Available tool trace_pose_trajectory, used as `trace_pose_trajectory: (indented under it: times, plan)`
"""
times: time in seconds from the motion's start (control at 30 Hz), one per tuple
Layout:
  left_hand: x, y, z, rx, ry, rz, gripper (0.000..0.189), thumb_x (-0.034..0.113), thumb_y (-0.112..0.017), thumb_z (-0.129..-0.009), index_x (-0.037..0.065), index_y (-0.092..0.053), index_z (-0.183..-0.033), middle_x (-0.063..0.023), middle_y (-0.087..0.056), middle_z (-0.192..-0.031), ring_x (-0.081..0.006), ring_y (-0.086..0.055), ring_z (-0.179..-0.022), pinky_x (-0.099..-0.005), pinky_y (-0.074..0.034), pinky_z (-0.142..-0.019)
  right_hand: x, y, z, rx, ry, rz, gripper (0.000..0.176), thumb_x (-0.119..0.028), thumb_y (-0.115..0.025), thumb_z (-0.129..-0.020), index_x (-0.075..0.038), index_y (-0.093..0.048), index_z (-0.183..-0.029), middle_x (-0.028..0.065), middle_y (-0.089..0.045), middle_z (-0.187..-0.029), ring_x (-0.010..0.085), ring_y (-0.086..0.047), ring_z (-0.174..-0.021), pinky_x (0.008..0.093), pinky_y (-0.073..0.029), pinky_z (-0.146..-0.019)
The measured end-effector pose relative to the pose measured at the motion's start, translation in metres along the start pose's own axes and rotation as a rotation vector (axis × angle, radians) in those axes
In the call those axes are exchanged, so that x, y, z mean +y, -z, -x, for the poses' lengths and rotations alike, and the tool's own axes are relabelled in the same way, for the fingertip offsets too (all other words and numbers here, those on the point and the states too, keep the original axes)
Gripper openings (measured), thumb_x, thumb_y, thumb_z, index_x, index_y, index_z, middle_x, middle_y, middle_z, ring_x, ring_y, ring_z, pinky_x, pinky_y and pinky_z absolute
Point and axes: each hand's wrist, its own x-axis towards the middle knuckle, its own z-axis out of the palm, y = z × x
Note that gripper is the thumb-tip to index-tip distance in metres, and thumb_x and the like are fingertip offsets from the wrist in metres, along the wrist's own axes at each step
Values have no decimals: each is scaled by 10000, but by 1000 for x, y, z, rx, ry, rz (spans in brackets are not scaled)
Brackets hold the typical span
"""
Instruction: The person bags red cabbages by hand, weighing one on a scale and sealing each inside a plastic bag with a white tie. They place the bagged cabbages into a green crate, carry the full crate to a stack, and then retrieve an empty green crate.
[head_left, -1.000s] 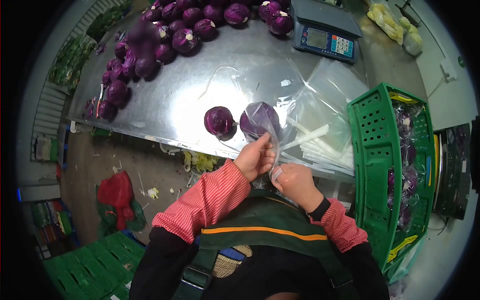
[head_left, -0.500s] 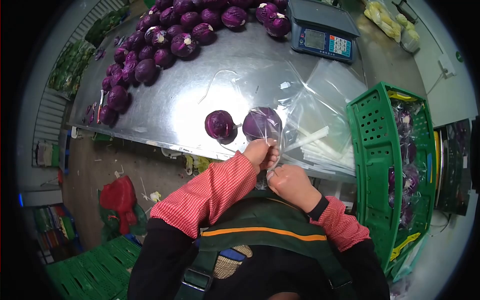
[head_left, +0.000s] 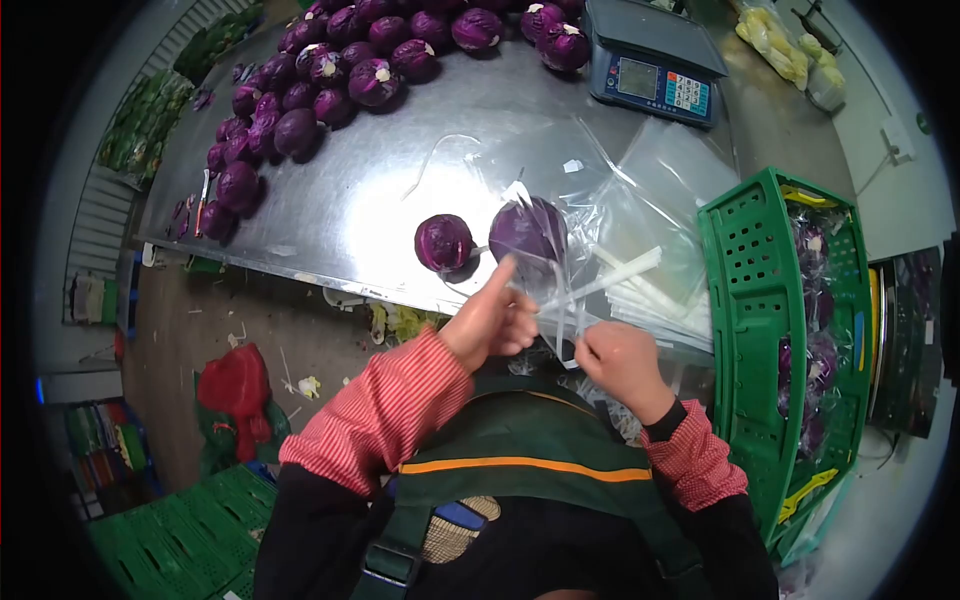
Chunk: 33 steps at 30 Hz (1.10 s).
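Head view. We note our left hand [head_left: 490, 322] with thumb raised and fingers loosely curled; it is unclenched, close to the clear bag [head_left: 560, 285] at the near edge of the steel table [head_left: 350, 180]. Our right hand [head_left: 625, 368] is clenched, to the right of and slightly nearer than the left. Loose plastic runs up to its thumb side; we cannot tell whether any is pinched inside.

The bagged cabbage [head_left: 526, 230], purple, sits on the table just beyond our hands, plastic over its near side. Just left of it we record 1 smaller cabbage [head_left: 443, 243], uncovered. To the right, flat clear bags [head_left: 680, 170] lie spread on the table, with white strips [head_left: 630, 268] at their near left part.

Far left to far centre: a cabbage pile [head_left: 375, 85], many heads, stumps showing on several. A thin tool [head_left: 204, 190] lies beside the pile's near left end. Far right of centre: 1 digital scale [head_left: 650, 75].

At the right we see an upright green crate [head_left: 750, 320], plastic-wrapped purple cabbages [head_left: 820, 360] within. On the floor, near left: a red net sack [head_left: 235, 385], with green crates [head_left: 180, 540] nearer us.
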Motion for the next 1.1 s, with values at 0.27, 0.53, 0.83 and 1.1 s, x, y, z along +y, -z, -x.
trace_pose_trajectory:
  times: [0.27,0.53,0.83,1.1]
  plan:
    - [7,-16,-62,3,36,-118,247,352,-568,-891,144,-550,-758,46,-535,-627,-60,-504,-536,-202,-361,-468,-18,-5,-6,-56,180,11,153,-169,-641,-747,-76,-563,-654,77,-546,-613,260,-580,-585,382,-470,-531]
    - [9,39,25,52,98,-48,188,252,-568,-929,105,-579,-813,23,-565,-653,-74,-526,-552,-213,-421,-493,25,18,15,-78,-626,-293,230,-220,-630,-823,-38,-585,-689,123,-538,-604,290,-528,-538,408,-418,-511]
    - [-7,38,41,141,52,-43,206,278,-588,-929,100,-590,-826,8,-614,-708,-59,-565,-566,-176,-459,-526,-59,16,-51,-17,151,-281,159,-141,-704,-755,-79,-597,-855,71,-584,-783,268,-583,-701,380,-468,-596]
    - [-21,41,35,118,-81,-91,162,236,-595,-917,90,-601,-846,4,-621,-733,-66,-583,-584,-193,-490,-550,-53,-14,-77,-504,-95,-681,99,-124,-655,-788,-36,-611,-801,72,-587,-700,205,-570,-620,305,-453,-583]
